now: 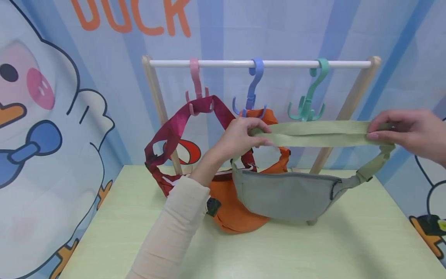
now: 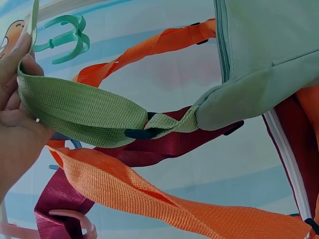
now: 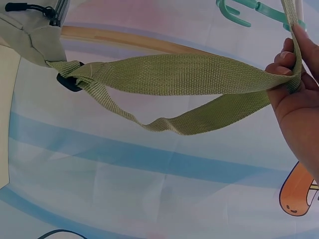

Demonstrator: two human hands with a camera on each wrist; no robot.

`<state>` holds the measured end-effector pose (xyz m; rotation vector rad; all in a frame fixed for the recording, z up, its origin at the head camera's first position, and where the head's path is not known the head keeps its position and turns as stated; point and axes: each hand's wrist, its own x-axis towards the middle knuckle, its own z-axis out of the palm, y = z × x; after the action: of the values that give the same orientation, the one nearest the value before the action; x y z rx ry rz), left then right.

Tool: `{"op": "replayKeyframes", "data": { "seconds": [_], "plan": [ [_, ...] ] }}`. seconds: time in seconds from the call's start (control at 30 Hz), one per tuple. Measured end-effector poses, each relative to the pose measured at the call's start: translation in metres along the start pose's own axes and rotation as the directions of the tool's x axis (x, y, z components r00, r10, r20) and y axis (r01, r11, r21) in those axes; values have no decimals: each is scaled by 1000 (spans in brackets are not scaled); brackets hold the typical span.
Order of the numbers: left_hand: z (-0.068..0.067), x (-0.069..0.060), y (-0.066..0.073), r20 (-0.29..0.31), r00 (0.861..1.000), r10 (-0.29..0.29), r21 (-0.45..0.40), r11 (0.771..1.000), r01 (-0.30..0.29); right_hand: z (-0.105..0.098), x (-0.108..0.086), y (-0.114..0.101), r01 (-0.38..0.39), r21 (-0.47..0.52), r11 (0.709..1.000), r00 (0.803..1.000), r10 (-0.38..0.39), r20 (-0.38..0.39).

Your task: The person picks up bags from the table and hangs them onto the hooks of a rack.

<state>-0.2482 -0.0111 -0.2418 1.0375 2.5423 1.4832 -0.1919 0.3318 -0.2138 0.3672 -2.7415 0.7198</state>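
A grey-green waist bag (image 1: 289, 195) hangs by its light green strap (image 1: 317, 133), which both hands hold stretched between them. My left hand (image 1: 240, 133) pinches the strap's left end, in front of the orange bag's upper strap. At the right end, my right hand (image 1: 411, 130) pinches it between thumb and fingers. In the right wrist view the strap (image 3: 174, 74) runs doubled from the black buckle (image 3: 70, 82) to the fingers. The green hook (image 1: 306, 106) hangs just above and behind the strap. In the left wrist view the bag (image 2: 269, 50) shows its zip side.
A dark red bag's strap (image 1: 170, 131) loops over the pink hook (image 1: 196, 87). An orange waist bag (image 1: 237, 209) hangs from the blue hook (image 1: 253, 85), partly behind the grey-green one. The hooks hang on a white rod (image 1: 223, 64) with wooden legs, on a pale table (image 1: 115, 240).
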Motion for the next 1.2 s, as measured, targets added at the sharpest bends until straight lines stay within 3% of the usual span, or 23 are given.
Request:
{"op": "replayKeyframes", "data": {
  "seconds": [0.27,0.6,0.77,0.97,1.2],
  "plan": [
    [0,1,-2,-13,999,33,45,998,-32,0,0,-1,28,-15,1000,999,-28,-18],
    [-4,9,4,-37,999,29,-11,1000,-29,-6,7,-8,-23,-8,1000,998,23,-57],
    [-3,13,7,-84,996,22,-49,998,-26,-10,13,-10,-19,9,1000,996,20,-85],
    [1,17,9,-180,982,54,-102,992,-74,-10,20,-10,6,6,1000,991,-5,-134],
    [8,22,11,-252,968,1,-97,995,-26,-1,30,-14,-37,5,999,974,38,-223]
  ]
}}
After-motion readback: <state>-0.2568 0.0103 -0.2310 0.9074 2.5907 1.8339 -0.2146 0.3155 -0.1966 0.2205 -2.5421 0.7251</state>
